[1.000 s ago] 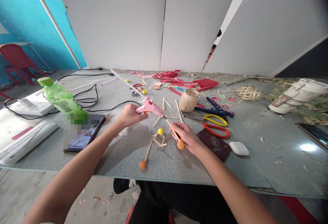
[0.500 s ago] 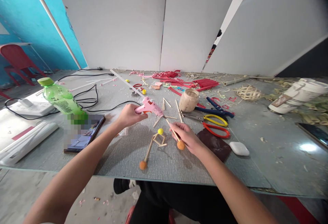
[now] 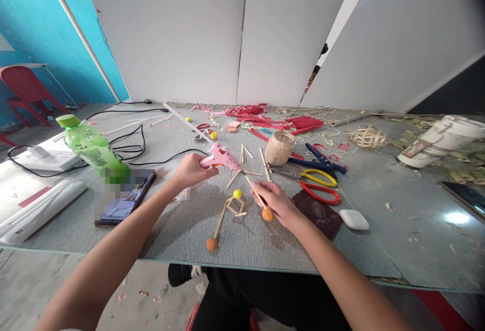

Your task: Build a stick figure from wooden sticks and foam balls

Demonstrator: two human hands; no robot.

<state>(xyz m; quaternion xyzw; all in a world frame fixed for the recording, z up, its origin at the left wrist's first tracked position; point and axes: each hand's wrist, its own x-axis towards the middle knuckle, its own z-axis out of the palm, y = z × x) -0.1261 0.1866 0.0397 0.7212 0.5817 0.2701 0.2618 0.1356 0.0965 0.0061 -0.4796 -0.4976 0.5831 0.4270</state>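
My left hand [image 3: 193, 170] is wrapped round the handle of a pink hot glue gun [image 3: 223, 158], with a long clear glue stick [image 3: 185, 121] poking out of its back. The gun's nozzle meets, or nearly meets, the upper end of a thin wooden stick [image 3: 259, 197]. That stick is pinched in my right hand [image 3: 275, 200], and an orange ball [image 3: 268, 214] sits at its lower end. Between my hands lies a small stick frame [image 3: 236, 206] with a yellow ball [image 3: 237, 194] and a long leg ending in another orange ball [image 3: 211, 243].
Right of my hands are a woven jar [image 3: 279, 148], scissors with red and yellow handles [image 3: 321, 193], blue-handled pliers [image 3: 326, 159] and a white case [image 3: 354, 219]. On the left stand a green bottle [image 3: 93, 149] and a phone [image 3: 127, 199]. Red strips [image 3: 303, 124] lie behind.
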